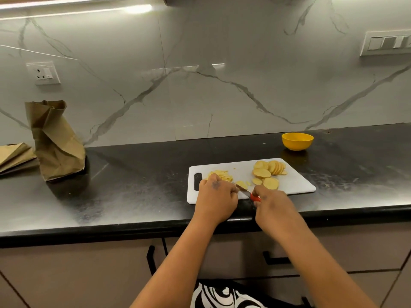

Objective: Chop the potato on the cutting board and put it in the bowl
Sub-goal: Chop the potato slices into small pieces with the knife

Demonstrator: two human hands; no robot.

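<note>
A white cutting board lies on the black counter. Round potato slices are fanned out on its right half, and a pile of thin potato strips sits at its left. My right hand grips a red-handled knife whose blade points left over a small potato piece. My left hand has curled fingers pressing down on potato at the blade's tip; what lies under it is hidden. A yellow bowl stands behind the board near the wall, and nothing shows in it.
An upright crumpled brown paper bag stands at the far left of the counter, with flat folded bags beside it. The marble wall carries a socket and a switch panel. Drawer handles sit below the counter edge.
</note>
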